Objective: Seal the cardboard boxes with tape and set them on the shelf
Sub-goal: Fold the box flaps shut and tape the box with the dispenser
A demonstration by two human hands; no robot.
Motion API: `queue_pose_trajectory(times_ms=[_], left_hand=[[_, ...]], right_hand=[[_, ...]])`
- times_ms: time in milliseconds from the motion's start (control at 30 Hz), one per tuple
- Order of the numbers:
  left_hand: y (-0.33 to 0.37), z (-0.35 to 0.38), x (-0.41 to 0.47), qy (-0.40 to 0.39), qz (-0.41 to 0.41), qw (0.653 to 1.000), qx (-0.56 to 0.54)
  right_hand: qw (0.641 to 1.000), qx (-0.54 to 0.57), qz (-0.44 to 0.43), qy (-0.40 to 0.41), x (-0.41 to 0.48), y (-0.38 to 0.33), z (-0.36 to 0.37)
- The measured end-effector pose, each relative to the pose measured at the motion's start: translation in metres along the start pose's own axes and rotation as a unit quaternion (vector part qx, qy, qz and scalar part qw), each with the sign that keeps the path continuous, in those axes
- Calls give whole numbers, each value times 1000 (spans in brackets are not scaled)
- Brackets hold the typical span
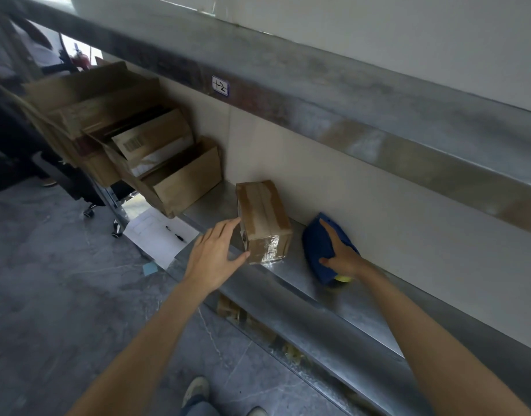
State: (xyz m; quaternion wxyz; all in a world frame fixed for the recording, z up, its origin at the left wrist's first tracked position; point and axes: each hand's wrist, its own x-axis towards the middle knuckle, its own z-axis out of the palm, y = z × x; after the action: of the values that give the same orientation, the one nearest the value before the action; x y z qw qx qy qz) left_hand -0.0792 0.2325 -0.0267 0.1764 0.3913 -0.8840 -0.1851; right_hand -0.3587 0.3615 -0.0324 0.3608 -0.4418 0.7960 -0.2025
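A small cardboard box sealed with brown tape lies on the metal shelf against the back wall. My left hand is at the box's left side, fingers spread, fingertips and thumb touching its near corner. To the right, my right hand grips a blue tape dispenser resting on the shelf, index finger stretched along its top. A bit of yellow shows under that hand.
Several open cardboard boxes are stacked at the shelf's left end. An upper shelf beam with a label runs overhead. Papers with pens and a blue note lie on the floor. More cardboard sits on the shelf below.
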Motion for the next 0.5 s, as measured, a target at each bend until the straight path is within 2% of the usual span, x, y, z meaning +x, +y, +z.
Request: queue_pose_trajectory(times_ms=[133, 267, 433, 500], left_hand=[[3, -4, 4, 5, 3, 1000, 2], [4, -11, 9, 14, 14, 1000, -3], [8, -19, 18, 31, 35, 999, -23], [14, -22, 22, 37, 47, 997, -38]], right_hand=[[1000, -11, -2, 2, 5, -1, -3], [997, -68, 14, 27, 0, 0, 1], [973, -147, -69, 164, -25, -22, -12], [965, -141, -97, 199, -35, -33, -19]])
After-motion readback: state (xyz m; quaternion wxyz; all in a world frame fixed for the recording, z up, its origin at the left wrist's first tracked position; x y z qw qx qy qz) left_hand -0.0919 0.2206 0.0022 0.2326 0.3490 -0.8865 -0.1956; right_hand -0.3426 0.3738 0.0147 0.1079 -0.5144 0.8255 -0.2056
